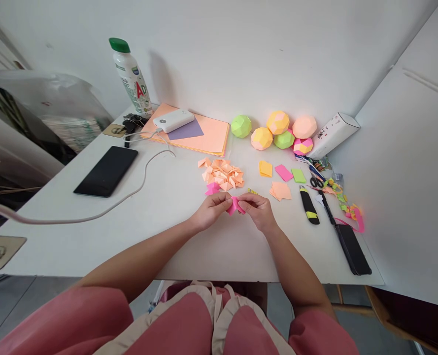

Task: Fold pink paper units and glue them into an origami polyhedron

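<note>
Between my two hands, above the white table, is a small folded piece of pink paper point(235, 206). My left hand point(213, 211) pinches its left side and my right hand point(257, 211) pinches its right side. Just beyond my left hand lie folded pink pieces point(213, 188). Behind them is a pile of folded peach paper pieces point(224, 173). Small stacks of yellow point(265, 168), pink point(284, 172), green point(298, 175) and peach paper point(281, 191) lie beyond my right hand.
Several faceted paper balls point(278, 122) sit against the wall. A utility knife point(309, 205), scissors point(317, 182) and a black case point(353, 249) lie right. At left are a black phone point(106, 171), a cable point(93, 217), a power bank point(174, 121), peach sheets point(204, 135) and a bottle point(133, 81).
</note>
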